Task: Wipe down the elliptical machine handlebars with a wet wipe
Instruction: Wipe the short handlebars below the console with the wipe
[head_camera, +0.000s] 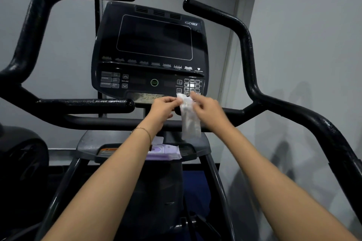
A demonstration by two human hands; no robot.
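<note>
1. Both hands are reaching out in front of the console (150,51), pinching the top edge of a white wet wipe (189,118) between them.
2. The left hand (161,108) is gripping the wipe's upper left corner with thumb and fingertips, with the other fingers curling under. A thin gold bracelet (144,130) is sitting on that wrist.
3. The right hand (207,110) is closing on the wipe's upper right corner, so neither hand is open.
4. The wipe is hanging down long and narrow, looking folded or bunched, and is a bit blurry, just below the console's keypad and in front of the lower crossbar (109,122).
5. A purple pack of wipes (164,152) is lying on the grey ledge (88,143) under the console, partly hiding behind the left forearm, with its flap sticking up.
6. The black handlebars are curving up on both sides: the left handlebar (35,23) is looping high, and the right handlebar (244,41) is sweeping down toward the lower right. The wipe isn't touching either one.
7. The console screen is looking dark, with a green-ringed button in the middle of the control row.
</note>
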